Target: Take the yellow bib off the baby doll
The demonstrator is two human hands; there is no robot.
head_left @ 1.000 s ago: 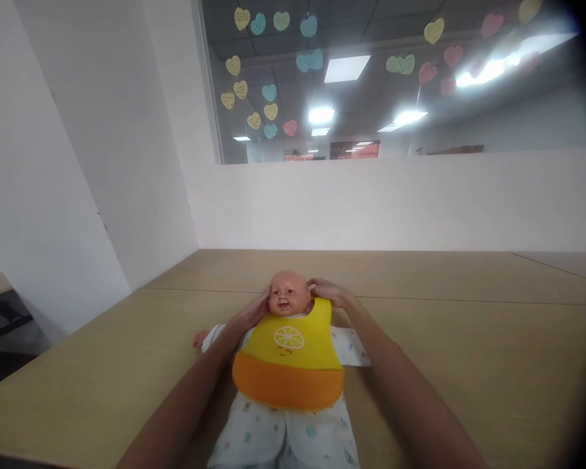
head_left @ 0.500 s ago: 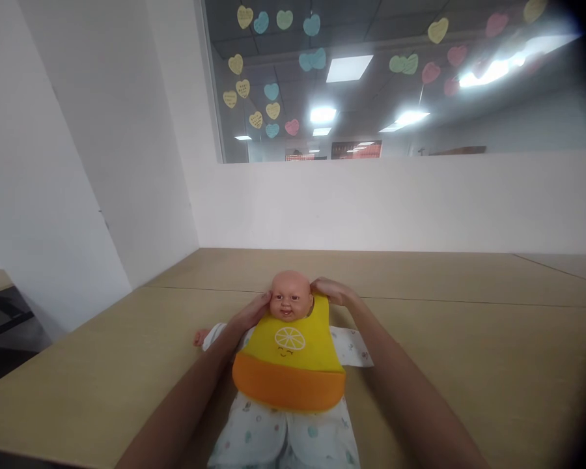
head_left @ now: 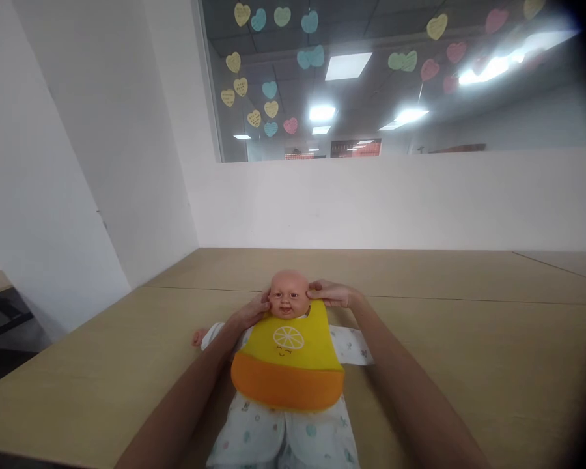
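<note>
Doll [head_left: 288, 365] lies face-up near table's [head_left: 469, 352] front edge. Left hand [head_left: 252, 311] and right hand [head_left: 333, 294] pinch bib [head_left: 288, 358] neck ends beside head. Keep both ends level, pull evenly.

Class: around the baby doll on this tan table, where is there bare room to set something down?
Bare tan wooden table right of the right hand, and left of the left hand toward the white wall. Crowded: both hands at the yellow-and-orange silicone bib on the baby doll.
</note>
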